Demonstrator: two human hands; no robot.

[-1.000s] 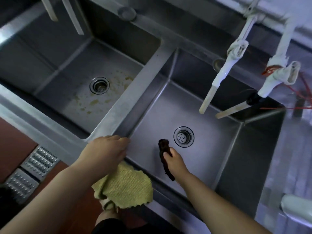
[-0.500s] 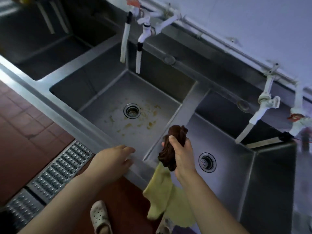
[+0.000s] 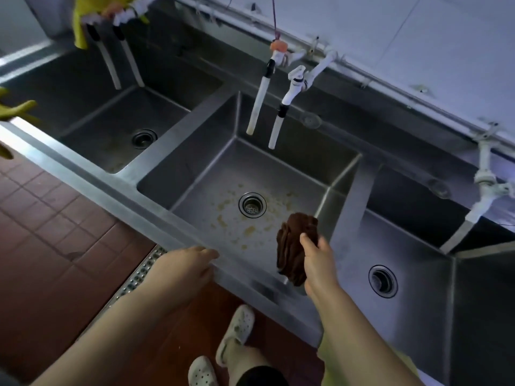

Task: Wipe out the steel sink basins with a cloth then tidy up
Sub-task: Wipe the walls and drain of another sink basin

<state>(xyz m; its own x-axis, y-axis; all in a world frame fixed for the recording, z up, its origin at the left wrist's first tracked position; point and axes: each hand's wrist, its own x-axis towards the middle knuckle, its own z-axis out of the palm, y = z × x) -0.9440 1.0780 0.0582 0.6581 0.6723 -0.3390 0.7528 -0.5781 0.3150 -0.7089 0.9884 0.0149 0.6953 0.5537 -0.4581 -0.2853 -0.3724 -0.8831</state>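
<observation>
- right hand grips bunched dark brown cloth, thumb and fingers curled round it, cloth held in the air over the near right corner of the middle basin, not touching the floor of it
- cloth hangs down past the front rim, lower end overlaps the rim in view
- left hand rests on the front rim of the middle basin, fingers loosely together and bent over the edge, holding nothing
- middle basin floor carries yellowish-brown smears and specks around its round drain
- left basin has its own drain, some faint staining near the front corner
- right basin has a drain, floor looks plain grey
- two white taps with tube spouts hang over the back of the middle basin, orange piece at the top of one
- another white tap over the right basin, two more tube spouts over the left basin
- yellow cloth hangs off the front edge behind the right forearm, mostly hidden
- yellow rubber glove at far left edge on the sink rim
- red tiled floor, metal floor grate just below the sink front
- person's white perforated clogs on the floor below the rim
</observation>
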